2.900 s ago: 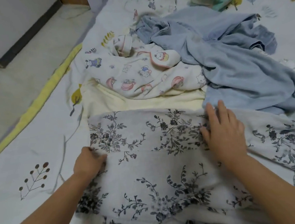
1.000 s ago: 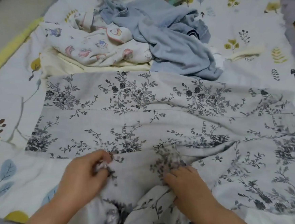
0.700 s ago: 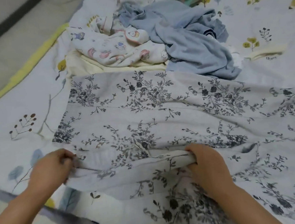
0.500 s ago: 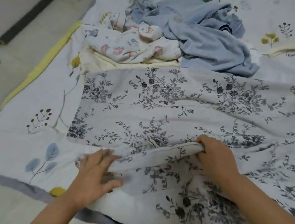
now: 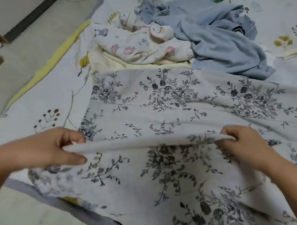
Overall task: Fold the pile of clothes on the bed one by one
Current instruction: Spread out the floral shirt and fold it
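The floral garment (image 5: 170,100) lies spread on the bed (image 5: 42,103), in front of the unfolded pile (image 5: 182,37). The left hand (image 5: 47,148) and right hand (image 5: 242,144) — well apart — each pinch its raised near edge; the fold seems under way, and next that edge likely needs carrying evenly toward the far edge.

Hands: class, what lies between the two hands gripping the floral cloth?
In the head view, a raised, taut fold of the floral cloth spans from the left hand to the right hand; nothing else lies between.
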Motion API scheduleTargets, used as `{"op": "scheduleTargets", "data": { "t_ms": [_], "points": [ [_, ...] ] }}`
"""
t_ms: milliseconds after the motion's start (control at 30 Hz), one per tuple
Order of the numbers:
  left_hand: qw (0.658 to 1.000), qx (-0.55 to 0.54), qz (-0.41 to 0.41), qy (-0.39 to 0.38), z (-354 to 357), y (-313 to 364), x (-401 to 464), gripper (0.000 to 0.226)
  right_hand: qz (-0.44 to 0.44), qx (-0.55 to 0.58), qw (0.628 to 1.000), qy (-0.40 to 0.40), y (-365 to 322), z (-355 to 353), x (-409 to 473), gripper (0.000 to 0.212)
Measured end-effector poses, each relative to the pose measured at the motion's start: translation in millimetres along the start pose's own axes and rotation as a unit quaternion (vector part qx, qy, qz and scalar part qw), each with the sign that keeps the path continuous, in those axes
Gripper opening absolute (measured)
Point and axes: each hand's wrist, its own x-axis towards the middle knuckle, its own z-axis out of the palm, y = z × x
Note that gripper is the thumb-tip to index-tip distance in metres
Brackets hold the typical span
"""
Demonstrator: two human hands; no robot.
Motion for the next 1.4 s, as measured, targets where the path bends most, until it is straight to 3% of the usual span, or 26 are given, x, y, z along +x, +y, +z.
{"op": "scheduleTargets", "data": {
  "t_ms": [67, 167, 233, 300, 367, 467, 600, 667, 733, 800, 900, 1000, 1100, 1200, 1300, 1400],
  "points": [
    [0.999, 0.019, 0.010, 0.041, -23.6, 14.6, 10.5, 0.040, 0.005, 0.014, 0.998, 0.054, -6.1, -3.9, 15.8, 0.020],
    [0.962, -0.052, 0.016, 0.269, -22.6, 21.0, 50.5, 0.033, 0.028, -0.046, 0.984, 0.170, -14.0, 4.0, 41.6, 0.012],
    [0.933, -0.050, -0.013, 0.356, 1.0, 16.3, 77.4, 0.033, 0.054, -0.162, 0.969, 0.177, -15.2, 17.9, 50.9, 0.040],
    [0.930, 0.000, -0.091, 0.355, 30.1, -1.2, 94.9, 0.049, 0.037, -0.228, 0.957, 0.179, -17.4, 35.1, 47.8, 0.060],
    [0.925, 0.046, -0.160, 0.341, 57.5, -22.5, 100.8, 0.049, -0.028, -0.216, 0.961, 0.172, -20.1, 58.8, 34.5, 0.058],
    [0.928, 0.083, -0.224, 0.287, 95.3, -50.2, 98.4, 0.045, -0.113, -0.224, 0.967, 0.043, -19.5, 104.6, 1.8, 0.059],
    [0.918, 0.089, -0.267, 0.280, 126.1, -68.5, 90.3, 0.046, -0.094, -0.317, 0.935, -0.130, -7.8, 152.0, -20.1, 0.075],
    [0.918, 0.056, -0.246, 0.306, 134.7, -69.2, 87.7, 0.038, -0.099, -0.345, 0.926, -0.119, -14.3, 157.4, -22.5, 0.065],
    [0.921, -0.035, -0.192, 0.337, 139.1, -64.2, 84.4, 0.032, -0.097, -0.346, 0.931, -0.055, -20.2, 158.6, -22.5, 0.048],
    [0.908, -0.086, -0.149, 0.382, 133.7, -62.0, 75.9, 0.028, -0.116, -0.317, 0.941, -0.013, -28.6, 160.1, -24.9, 0.045],
    [0.885, -0.048, -0.117, 0.448, 104.7, -80.8, 52.1, 0.020, -0.168, -0.251, 0.953, 0.030, -47.6, 169.7, -37.6, 0.045],
    [0.863, 0.053, -0.187, 0.465, 70.9, -114.4, 27.1, 0.021, -0.234, -0.198, 0.949, 0.069, -77.6, 186.8, -52.4, 0.017],
    [0.851, 0.058, -0.277, 0.442, 55.4, -142.7, 18.5, 0.024, -0.232, -0.203, 0.951, -0.010, -103.1, 205.8, -57.9, 0.026],
    [0.857, 0.072, -0.323, 0.396, 57.5, -144.6, 26.7, 0.019, -0.204, -0.209, 0.956, -0.030, -106.8, 207.0, -54.0, 0.041],
    [0.857, 0.242, -0.208, 0.404, 69.6, -107.2, 50.4, 0.033, -0.139, -0.212, 0.967, 0.027, -84.8, 195.6, -42.3, 0.050],
    [0.873, 0.331, -0.023, 0.358, 101.3, -53.8, 77.2, 0.042, 0.029, -0.199, 0.979, 0.029, -42.3, 171.9, -28.9, 0.058]
  ]
}}
